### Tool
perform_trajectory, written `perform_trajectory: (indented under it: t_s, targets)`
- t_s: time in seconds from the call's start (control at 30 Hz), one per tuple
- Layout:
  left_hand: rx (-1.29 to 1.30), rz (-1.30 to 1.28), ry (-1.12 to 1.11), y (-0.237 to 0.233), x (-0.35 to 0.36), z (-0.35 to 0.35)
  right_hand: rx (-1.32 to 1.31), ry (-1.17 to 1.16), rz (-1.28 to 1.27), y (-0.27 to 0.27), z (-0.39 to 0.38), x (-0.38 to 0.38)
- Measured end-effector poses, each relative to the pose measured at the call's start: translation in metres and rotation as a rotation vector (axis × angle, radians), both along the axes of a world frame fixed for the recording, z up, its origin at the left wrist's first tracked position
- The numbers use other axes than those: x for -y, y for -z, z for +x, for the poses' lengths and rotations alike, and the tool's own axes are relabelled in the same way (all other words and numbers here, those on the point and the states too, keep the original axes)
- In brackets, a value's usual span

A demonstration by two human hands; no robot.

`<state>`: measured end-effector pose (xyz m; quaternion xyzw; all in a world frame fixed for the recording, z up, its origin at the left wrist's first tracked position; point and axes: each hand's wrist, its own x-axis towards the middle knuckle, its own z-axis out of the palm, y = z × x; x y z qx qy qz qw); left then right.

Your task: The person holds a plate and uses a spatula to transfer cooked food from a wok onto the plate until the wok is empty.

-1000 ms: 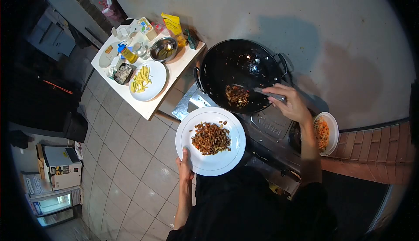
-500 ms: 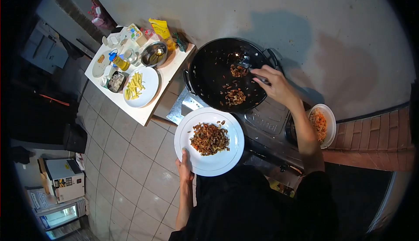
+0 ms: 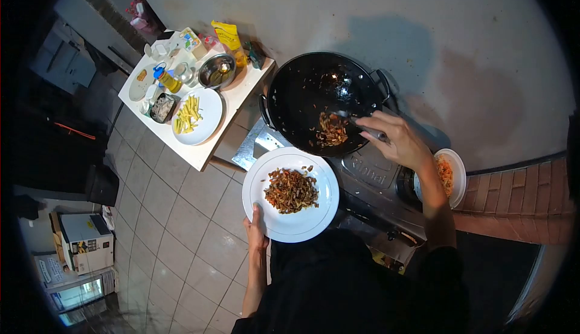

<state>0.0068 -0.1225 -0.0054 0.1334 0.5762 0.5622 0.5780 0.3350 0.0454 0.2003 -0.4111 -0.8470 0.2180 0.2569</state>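
My left hand [image 3: 257, 232] grips the lower left rim of a white plate [image 3: 328, 196], thumb on top. A mound of chopped, browned stir-fry [image 3: 291, 190] lies in the plate's middle. The plate is held just in front of a black two-handled wok [image 3: 302, 89]. Over the wok's right side, my right hand [image 3: 399, 142] is closed around the handle of a spatula [image 3: 376, 133]. The spatula's head reaches into the remaining stir-fry [image 3: 332, 131] near the wok's front edge and is partly hidden by it.
Beneath the wok is a gas stove [image 3: 368, 171]. A white bowl of shredded orange and pale food [image 3: 459, 180] stands at its right. On the left, a white table [image 3: 199, 155] carries a plate of yellow strips [image 3: 205, 107], a metal bowl [image 3: 217, 71] and an oil bottle [image 3: 169, 81].
My right hand has moved down and right, drawing the spatula toward the wok's front. Two separate food clumps are now gathered into one. The plate has barely moved.
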Motion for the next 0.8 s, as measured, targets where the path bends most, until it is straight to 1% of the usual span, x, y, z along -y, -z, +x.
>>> perform_trajectory:
  t_s: [0.03, 0.07, 0.13, 0.17, 0.23, 0.27, 0.33, 0.47, 0.57, 0.63, 0.77, 0.8]
  targets:
    - [-0.005, -0.007, 0.011, 0.001, -0.001, 0.000, 0.034, 0.057, 0.020, -0.001, 0.001, -0.001]
    - [-0.003, -0.006, 0.018, 0.001, -0.002, 0.001, 0.036, 0.063, 0.021, 0.002, 0.001, -0.006]
    - [0.008, 0.017, 0.008, 0.001, -0.003, 0.000, 0.024, 0.085, 0.131, 0.014, -0.004, -0.017]
    - [0.005, 0.015, 0.012, 0.000, -0.003, 0.001, 0.022, 0.089, 0.129, 0.016, -0.007, -0.019]
    - [-0.018, 0.014, -0.035, -0.003, -0.006, 0.005, 0.080, -0.027, 0.198, 0.018, -0.015, -0.025]
    - [-0.018, 0.010, -0.038, -0.004, -0.005, 0.005, 0.080, -0.031, 0.195, 0.016, -0.020, -0.025]
    - [-0.027, 0.004, -0.022, -0.004, -0.005, 0.004, 0.081, -0.150, 0.174, 0.011, -0.029, -0.023]
    - [-0.024, 0.008, -0.014, -0.001, -0.006, 0.004, 0.104, -0.154, 0.156, 0.015, -0.045, -0.024]
    - [-0.023, 0.021, -0.015, -0.001, -0.008, 0.007, 0.157, -0.149, 0.192, 0.014, -0.056, -0.021]
    - [-0.043, 0.012, 0.021, 0.003, -0.007, 0.006, 0.188, -0.117, 0.158, 0.008, -0.062, -0.014]
    - [-0.064, 0.018, 0.036, 0.005, -0.008, 0.009, 0.176, -0.110, 0.154, -0.005, -0.068, -0.004]
    - [-0.064, 0.025, 0.036, 0.001, -0.009, 0.012, 0.131, -0.126, 0.168, -0.007, -0.069, 0.000]
